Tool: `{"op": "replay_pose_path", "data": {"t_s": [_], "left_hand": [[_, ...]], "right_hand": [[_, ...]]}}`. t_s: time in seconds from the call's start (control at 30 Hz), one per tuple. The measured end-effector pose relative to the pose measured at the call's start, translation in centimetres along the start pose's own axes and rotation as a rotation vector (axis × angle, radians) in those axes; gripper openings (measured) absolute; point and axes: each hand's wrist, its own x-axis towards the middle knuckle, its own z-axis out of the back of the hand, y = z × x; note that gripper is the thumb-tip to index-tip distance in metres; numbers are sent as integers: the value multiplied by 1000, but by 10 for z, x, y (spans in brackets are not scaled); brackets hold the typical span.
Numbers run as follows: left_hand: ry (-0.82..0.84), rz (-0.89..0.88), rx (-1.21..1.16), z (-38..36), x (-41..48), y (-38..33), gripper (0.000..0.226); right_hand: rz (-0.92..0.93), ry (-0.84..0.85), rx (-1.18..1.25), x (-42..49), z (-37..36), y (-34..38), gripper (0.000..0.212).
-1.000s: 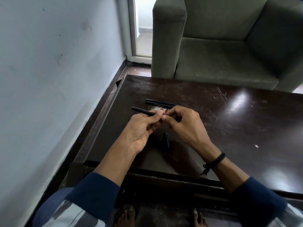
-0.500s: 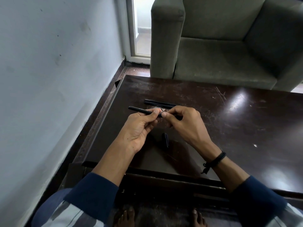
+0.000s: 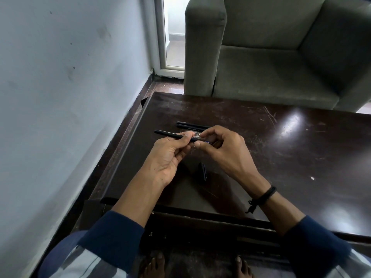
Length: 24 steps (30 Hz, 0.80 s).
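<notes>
- Compared with a second ago, the black pen (image 3: pixel 170 134) sticks out a bit further past the left hand (image 3: pixel 170 157) toward the table's left edge. Both hands are otherwise in pretty much the same spot.
- The pen is held level just above the table (image 3: pixel 301 157), on its left half, roughly midway between the near and far edges.
- The left hand has thumb and fingertips curled round the pen's middle, which looks like it's just steadying it.
- The right hand (image 3: pixel 226 151) pinches the pen's right end with thumb and forefinger, the other fingers curled. There's a small shiny bit (image 3: pixel 196 135) right there, and I can't tell what it is. My guess is it's working on the tip end.
- A loose black cap (image 3: pixel 202 171) lies on the table just nearer than the hands, between the wrists. It's probably parked there to go back on.
- Two more black pens (image 3: pixel 192 126) lie side by side just beyond the hands, parallel to the held one.
- The right half of the table has plenty of open room. The left is tighter, with the pen's free end pointing at the wall (image 3: pixel 60 97) side.
- A grey armchair (image 3: pixel 271 67) sits right behind the far edge.
</notes>
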Motion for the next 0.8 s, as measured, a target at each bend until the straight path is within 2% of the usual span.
{"op": "replay_pose_path", "data": {"t_s": [0.17, 0.27, 0.3, 0.4, 0.47, 0.6, 0.7, 0.8], "left_hand": [[-6, 6, 12, 0, 1, 1, 12], [8, 11, 17, -1, 0, 1, 11], [9, 11, 15, -2, -1, 1, 11], [1, 9, 0, -1, -1, 0, 11], [-10, 7, -8, 0, -1, 0, 11], [-15, 14, 0, -1, 0, 1, 11], [-5, 18, 7, -1, -1, 2, 12], [-8, 11, 0, -2, -1, 1, 11]], "right_hand": [[8, 1, -54, 0, 0, -1, 6], [-12, 4, -72, -1, 0, -1, 29], [-15, 5, -62, -1, 0, 0, 30], [2, -10, -17, -1, 1, 1, 13], [17, -9, -15, -1, -1, -1, 17], [12, -2, -67, -1, -1, 0, 7], [-11, -1, -90, -2, -1, 0, 26], [-9, -10, -47, -2, 0, 2, 17]]}}
